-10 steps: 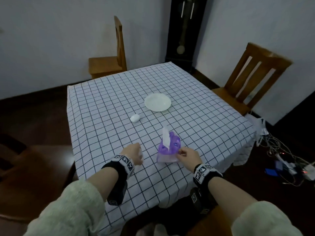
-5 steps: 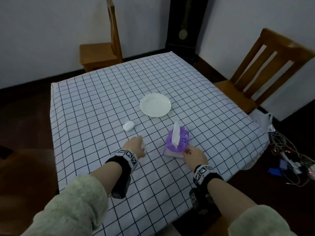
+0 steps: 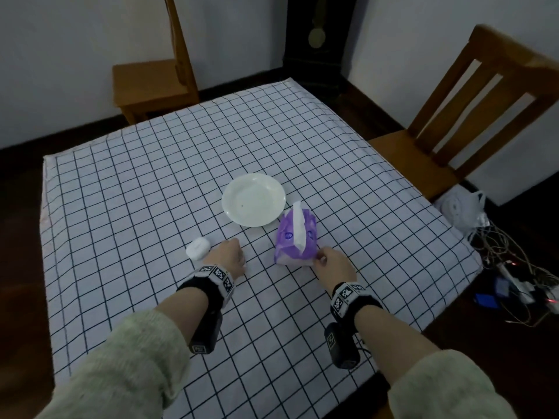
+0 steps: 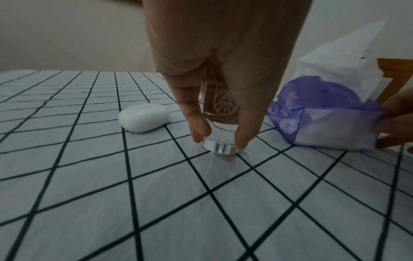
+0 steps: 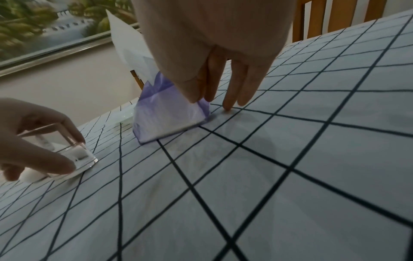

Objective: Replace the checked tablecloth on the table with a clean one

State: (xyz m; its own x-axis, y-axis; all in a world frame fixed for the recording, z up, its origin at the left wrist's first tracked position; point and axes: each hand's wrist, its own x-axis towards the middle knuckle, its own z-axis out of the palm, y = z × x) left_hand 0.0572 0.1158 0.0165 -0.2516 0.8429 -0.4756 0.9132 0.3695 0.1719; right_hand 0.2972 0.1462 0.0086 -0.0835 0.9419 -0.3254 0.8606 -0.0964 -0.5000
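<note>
Your left hand (image 3: 227,254) is curling round a small clear glass in the head view, though you can barely see the glass from up there, and your right hand (image 3: 332,265) is pinching the near end of the purple tissue pack (image 3: 296,237). Both are resting on the checked tablecloth (image 3: 151,182), which is covering the whole table and draping over its edges. It's looking thin, soft and light, so I'd guess it's going to slide and bunch easily; a corner or hanging edge is probably the best place to be grabbing it. Just beyond your left hand a white earbud case (image 3: 198,248) is sitting, and the white plate (image 3: 253,199) is lying further out between your hands. Two wooden chairs are standing by the far sides.

Left wrist view: your fingers (image 4: 198,127) are wrapping the glass (image 4: 220,113), its base touching the cloth. The earbud case (image 4: 144,116) is just to the left, the tissue pack (image 4: 321,113) to the right.

Right wrist view: your thumb and forefinger are nipping the pack's (image 5: 166,114) crinkly wrapper while the other fingers (image 5: 230,95) are touching the cloth. The glass (image 5: 67,150) in your left hand (image 5: 33,139) is fragile, and so is the plate, so all four things are needing to come off first.
</note>
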